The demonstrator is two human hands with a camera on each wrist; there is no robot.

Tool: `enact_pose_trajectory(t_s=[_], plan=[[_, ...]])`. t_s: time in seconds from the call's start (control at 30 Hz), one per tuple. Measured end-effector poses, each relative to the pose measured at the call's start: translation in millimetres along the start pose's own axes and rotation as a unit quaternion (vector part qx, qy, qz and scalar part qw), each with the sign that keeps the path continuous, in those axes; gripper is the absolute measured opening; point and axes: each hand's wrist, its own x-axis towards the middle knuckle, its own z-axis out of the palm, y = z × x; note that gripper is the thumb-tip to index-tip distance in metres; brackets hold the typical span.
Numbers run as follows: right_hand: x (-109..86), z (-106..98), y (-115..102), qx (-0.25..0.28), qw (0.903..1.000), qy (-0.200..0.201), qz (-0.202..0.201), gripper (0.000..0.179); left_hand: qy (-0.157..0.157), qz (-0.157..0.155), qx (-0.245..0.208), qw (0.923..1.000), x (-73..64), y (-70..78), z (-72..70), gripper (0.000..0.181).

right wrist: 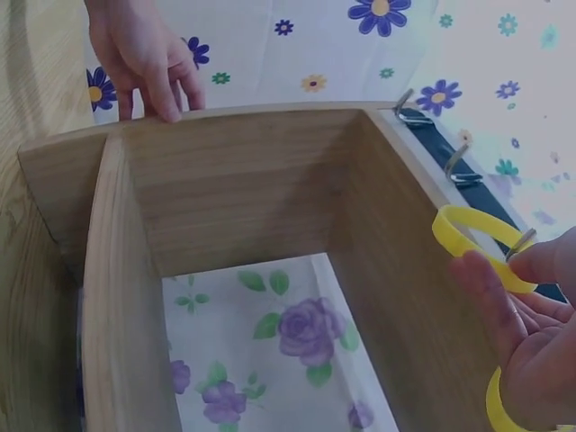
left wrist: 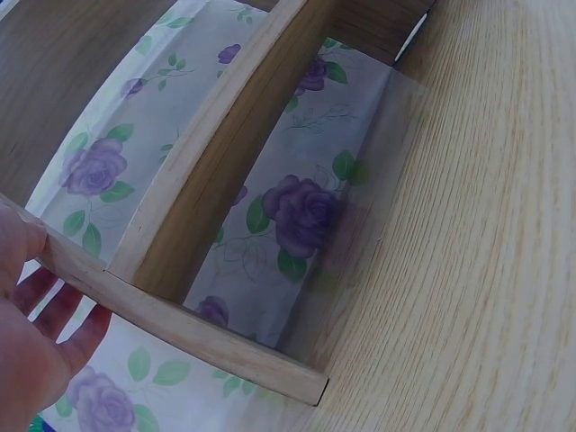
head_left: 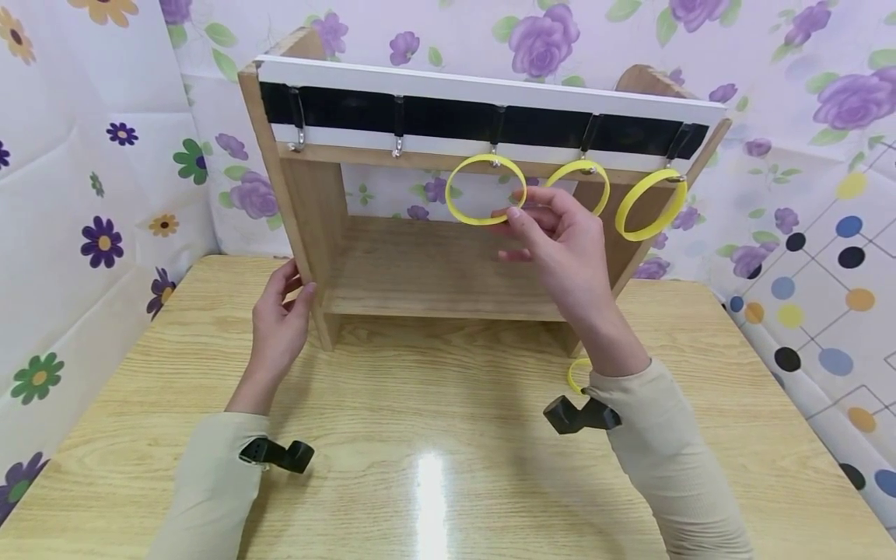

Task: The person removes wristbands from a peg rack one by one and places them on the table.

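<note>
Four rings [head_left: 479,221], five hooks [head_left: 499,128] and two hands show in the head view. One ring is pinched by the right hand [head_left: 568,243] at the third hook from the left; whether the hook bears it, I cannot tell. Two hang on the fourth and fifth hooks, the former partly hidden by that hand. One is on the table [head_left: 392,420], partly behind the right wrist [head_left: 617,342]. The left hand [head_left: 281,315] rests, loosely bent, against the shelf [head_left: 434,264]; the left wrist view cuts it off. The right wrist view shows three hooks and two rings, one cut short.
</note>
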Motion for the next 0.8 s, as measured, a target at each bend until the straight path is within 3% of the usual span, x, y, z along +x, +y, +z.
enact_pose_trajectory(t_s=[0.37,0.8], plan=[[-0.8,-0.5,-8.0,-0.018,0.9996,-0.005,-0.021,0.029,0.003,0.006,0.003,1.0,-0.1,-0.3,-0.5,0.038],[-19.6,-4.1,20.8,-0.019,0.9985,-0.052,-0.002,0.027,-0.002,0.008,-0.004,1.0,-0.9,1.3,-0.8,0.039]])
